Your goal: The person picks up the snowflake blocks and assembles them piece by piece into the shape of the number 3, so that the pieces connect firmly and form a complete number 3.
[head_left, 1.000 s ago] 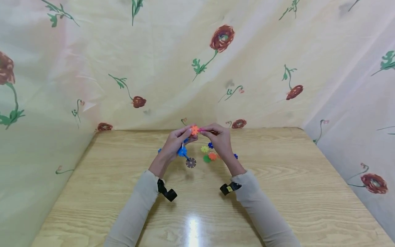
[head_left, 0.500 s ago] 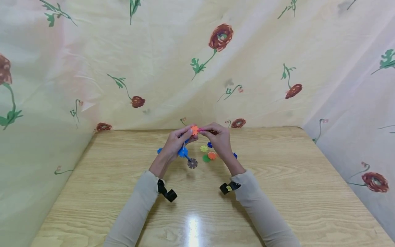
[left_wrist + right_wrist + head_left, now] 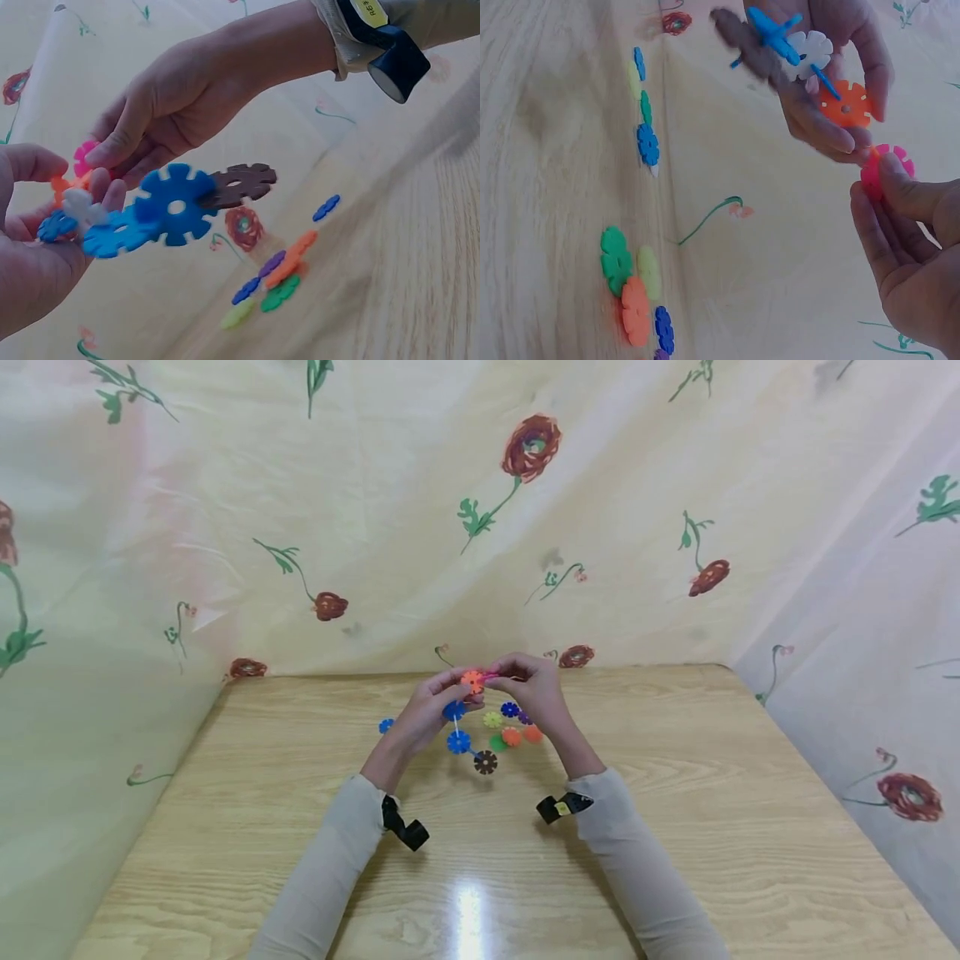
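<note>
My left hand (image 3: 423, 714) holds a chain of notched, flower-shaped plastic linking discs. The chain has an orange disc (image 3: 472, 682), a white disc (image 3: 815, 54), several blue discs (image 3: 458, 742) and a brown disc (image 3: 485, 762) at its hanging end. With thumb and fingers, my right hand (image 3: 536, 693) pinches a pink disc (image 3: 870, 181). In the right wrist view the pink disc meets the orange one at its edge; how deep their slots engage is hidden by fingers. Both hands are raised above the far part of the table.
Loose discs lie on the wooden table (image 3: 637, 827) beyond the chain: green (image 3: 497, 744), orange (image 3: 533, 734), yellow (image 3: 492, 719), dark blue (image 3: 510, 709) and purple (image 3: 525, 717). Left of them is a blue disc (image 3: 386, 726). A flowered cloth (image 3: 390, 510) hangs behind the table.
The chain's hanging end has swung to the right, and more of its blue discs show. My right hand has risen slightly, uncovering an orange and a purple disc on the table.
</note>
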Demonstrator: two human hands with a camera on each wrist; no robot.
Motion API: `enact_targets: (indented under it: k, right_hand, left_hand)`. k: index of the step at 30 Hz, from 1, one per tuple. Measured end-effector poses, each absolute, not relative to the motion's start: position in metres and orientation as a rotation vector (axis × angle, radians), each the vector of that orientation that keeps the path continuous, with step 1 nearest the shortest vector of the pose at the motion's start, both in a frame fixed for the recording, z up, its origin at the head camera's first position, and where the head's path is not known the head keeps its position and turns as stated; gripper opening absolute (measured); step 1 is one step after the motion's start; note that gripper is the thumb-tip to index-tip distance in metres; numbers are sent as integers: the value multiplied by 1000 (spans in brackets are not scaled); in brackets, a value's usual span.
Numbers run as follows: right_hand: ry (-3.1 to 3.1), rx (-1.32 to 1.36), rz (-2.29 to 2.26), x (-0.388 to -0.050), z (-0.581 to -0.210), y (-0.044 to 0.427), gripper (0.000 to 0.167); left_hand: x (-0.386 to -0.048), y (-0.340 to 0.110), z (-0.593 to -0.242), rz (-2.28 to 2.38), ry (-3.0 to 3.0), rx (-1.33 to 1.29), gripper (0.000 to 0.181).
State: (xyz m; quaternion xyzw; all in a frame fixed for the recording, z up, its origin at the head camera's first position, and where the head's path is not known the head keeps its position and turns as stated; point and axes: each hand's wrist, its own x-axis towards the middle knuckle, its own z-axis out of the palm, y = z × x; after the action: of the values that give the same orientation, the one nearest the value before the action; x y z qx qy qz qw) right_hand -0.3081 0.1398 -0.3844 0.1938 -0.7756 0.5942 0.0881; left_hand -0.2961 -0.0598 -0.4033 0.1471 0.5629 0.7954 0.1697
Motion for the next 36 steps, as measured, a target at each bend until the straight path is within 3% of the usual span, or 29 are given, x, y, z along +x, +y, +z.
enact_targets:
  k: [14, 24, 36]
  right_hand:
    - [-2425, 570, 1727, -308, -388, 132, 12]
    - [-2599, 628, 1629, -312, -379, 146, 22]
    - [-2986, 1011, 1223, -314, -384, 176, 18]
  left_hand:
    - [-298, -56, -407, 2260, 1693, 244, 30]
    - [-301, -63, -406, 2291, 1688, 155, 35]
    - [-305, -74, -403, 2331, 1681, 139, 29]
